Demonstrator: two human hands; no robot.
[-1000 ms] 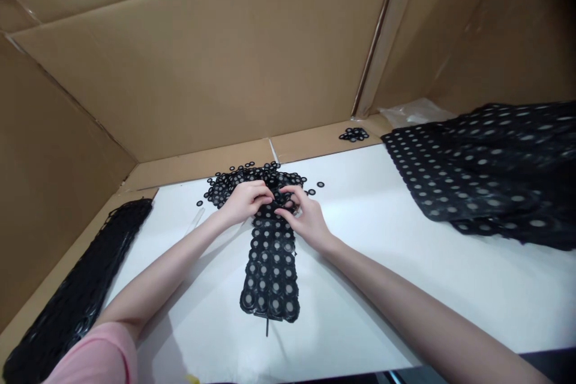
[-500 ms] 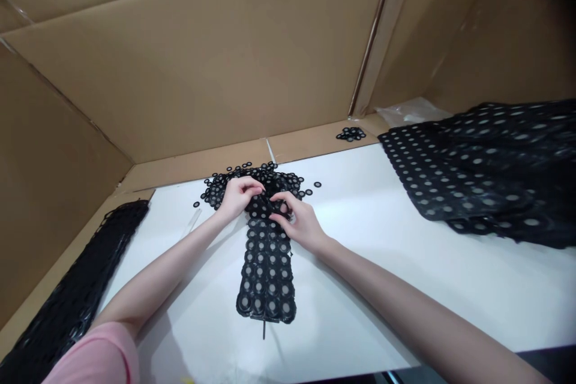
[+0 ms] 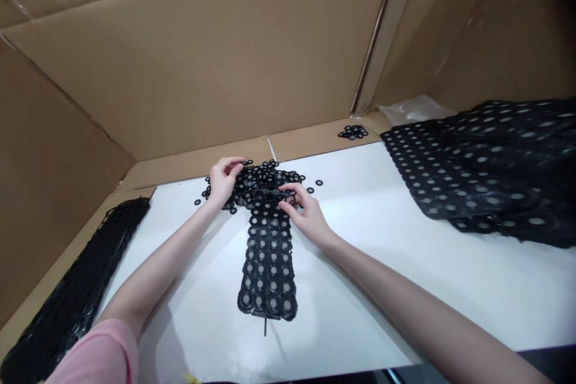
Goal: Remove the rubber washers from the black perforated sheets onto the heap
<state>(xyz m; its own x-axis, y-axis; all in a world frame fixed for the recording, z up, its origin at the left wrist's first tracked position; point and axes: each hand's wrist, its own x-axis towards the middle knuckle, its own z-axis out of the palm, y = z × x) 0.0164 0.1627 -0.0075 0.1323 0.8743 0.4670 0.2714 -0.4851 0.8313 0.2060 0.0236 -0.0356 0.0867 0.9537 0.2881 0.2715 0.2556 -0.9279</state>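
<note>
I'm working at a white table [image 3: 360, 288] walled by cardboard [image 3: 202, 72]. The black strip of discs [image 3: 267, 270] lies lengthwise between my forearms, its long axis running from the near edge toward my hands. My right hand [image 3: 306, 213] curls at its far end; my left hand [image 3: 225, 179] pinches at the ring pile [image 3: 245, 189], its grip unclear.

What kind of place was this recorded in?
Probably a small assembly workstation: brown cardboard panels wall in a white tabletop, which carries a heap of small black rings and a black strip patterned with grey dots.
</note>
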